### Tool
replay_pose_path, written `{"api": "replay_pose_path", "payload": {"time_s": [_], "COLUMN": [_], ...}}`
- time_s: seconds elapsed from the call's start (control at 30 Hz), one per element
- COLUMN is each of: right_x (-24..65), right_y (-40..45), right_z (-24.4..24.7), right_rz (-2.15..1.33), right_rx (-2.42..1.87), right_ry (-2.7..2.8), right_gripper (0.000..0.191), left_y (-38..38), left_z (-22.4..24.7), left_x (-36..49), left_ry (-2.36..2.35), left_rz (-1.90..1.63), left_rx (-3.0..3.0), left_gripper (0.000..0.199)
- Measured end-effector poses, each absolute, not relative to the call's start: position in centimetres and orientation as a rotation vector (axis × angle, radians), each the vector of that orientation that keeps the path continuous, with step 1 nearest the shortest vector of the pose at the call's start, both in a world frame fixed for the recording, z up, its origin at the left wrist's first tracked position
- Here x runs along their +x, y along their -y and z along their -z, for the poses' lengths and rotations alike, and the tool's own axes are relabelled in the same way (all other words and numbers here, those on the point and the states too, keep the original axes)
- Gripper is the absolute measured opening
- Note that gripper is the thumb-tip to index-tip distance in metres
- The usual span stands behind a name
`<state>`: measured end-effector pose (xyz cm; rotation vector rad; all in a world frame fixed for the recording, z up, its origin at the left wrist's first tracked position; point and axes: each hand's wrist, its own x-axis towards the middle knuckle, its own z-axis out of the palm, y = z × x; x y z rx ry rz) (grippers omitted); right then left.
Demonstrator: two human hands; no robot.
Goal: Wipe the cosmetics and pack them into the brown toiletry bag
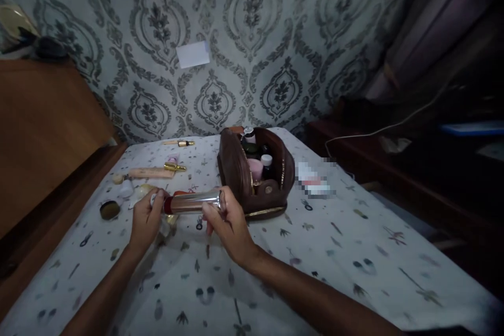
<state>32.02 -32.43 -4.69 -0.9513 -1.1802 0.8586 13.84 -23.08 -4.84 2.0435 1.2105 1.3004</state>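
Between my two hands lies a shiny metallic cylinder (pixel 189 203), held sideways, with a dark red band near its left end; its exact kind is unclear. My left hand (pixel 146 218) is closed around the left end, and my right hand (pixel 232 226) grips the silver right end with thumb and fingers. Just beyond my right hand stands a brown toiletry bag (pixel 258 200), unzipped, with a pink jar (pixel 255 169), a white-capped dark bottle (pixel 266 164) and other bottles inside. A dark round lid or jar (pixel 109 210) rests left of my left hand.
Behind my left hand are a pale flat strip (pixel 151 172), a gold tube (pixel 175 167), another gold-and-black tube (pixel 186 143) and small jars (pixel 126 189). A blurred-out packet (pixel 314 181) lies right of the bag. The patterned cloth (pixel 299 273) meets a papered wall (pixel 214 89).
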Motion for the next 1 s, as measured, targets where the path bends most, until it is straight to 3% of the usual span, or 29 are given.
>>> {"api": "replay_pose_path", "payload": {"time_s": [0.13,0.23,0.33,0.47,0.7,0.87,1.0], "right_x": [32.5,32.5,32.3,31.8,32.0,31.8,31.2], "right_y": [32.3,32.5,32.8,32.5,31.6,31.7,31.6], "right_z": [4.8,4.9,5.0,5.9,7.7,7.2,6.9], "right_rz": [-0.86,-0.826,-0.753,-0.692,-0.651,-0.882,-1.15], "right_rx": [-0.929,-0.974,-1.028,-1.013,-0.915,-0.914,-0.683], "right_ry": [1.133,1.197,1.286,1.333,1.255,0.998,0.816], "right_gripper": [0.032,0.024,0.029,0.033,0.018,0.026,0.037], "left_y": [23.3,23.4,24.0,25.8,28.4,27.5,25.7], "left_z": [4.9,4.6,4.2,3.6,3.5,4.5,4.6], "left_x": [14.5,15.1,16.0,17.5,19.5,19.5,19.2], "left_ry": [-1.209,-1.209,-1.165,-0.905,-0.343,-0.709,-1.015], "left_rz": [-1.183,-1.232,-1.301,-1.322,-1.389,-1.577,-1.831], "left_rx": [2.228,2.317,2.366,2.451,2.744,2.753,2.321], "left_gripper": [0.037,0.036,0.035,0.03,0.043,0.043,0.049]}}
